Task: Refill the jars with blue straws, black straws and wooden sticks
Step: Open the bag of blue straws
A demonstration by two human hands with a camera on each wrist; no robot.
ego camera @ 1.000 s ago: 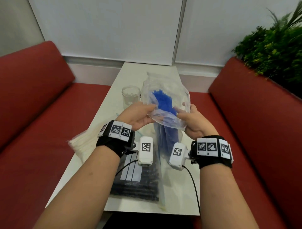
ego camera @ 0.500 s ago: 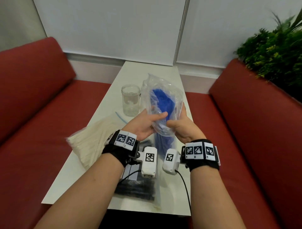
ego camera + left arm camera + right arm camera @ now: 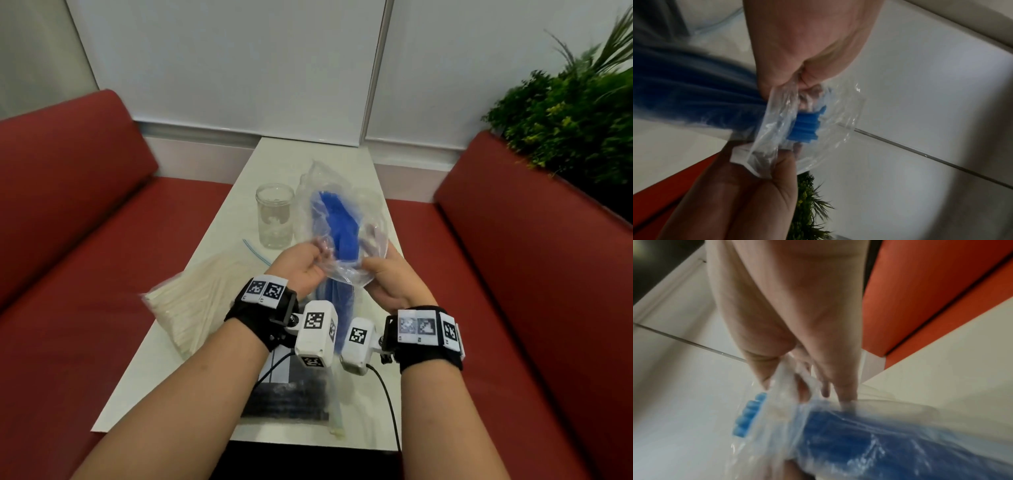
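Note:
A clear plastic bag (image 3: 342,274) of blue straws (image 3: 339,226) stands upright over the white table (image 3: 239,212). My left hand (image 3: 317,248) pinches the bag's mouth edge on the left. My right hand (image 3: 371,267) pinches the opposite edge. In the left wrist view the left hand (image 3: 797,81) and right hand (image 3: 774,167) grip the plastic on either side of the blue straw ends (image 3: 805,128). The right wrist view shows the right hand (image 3: 803,378) curled into the bag above the blue straws (image 3: 859,434). An empty glass jar (image 3: 275,216) stands just left of the bag.
A bag of wooden sticks (image 3: 202,301) lies at the table's left edge. A bag of black straws (image 3: 287,394) lies near the front edge under my wrists. Red sofas (image 3: 68,222) flank the table, and a green plant (image 3: 565,123) sits at the right.
My hands drew closer together on the bag's mouth, squeezing it narrow, then parted a little. The bag stays upright in both hands.

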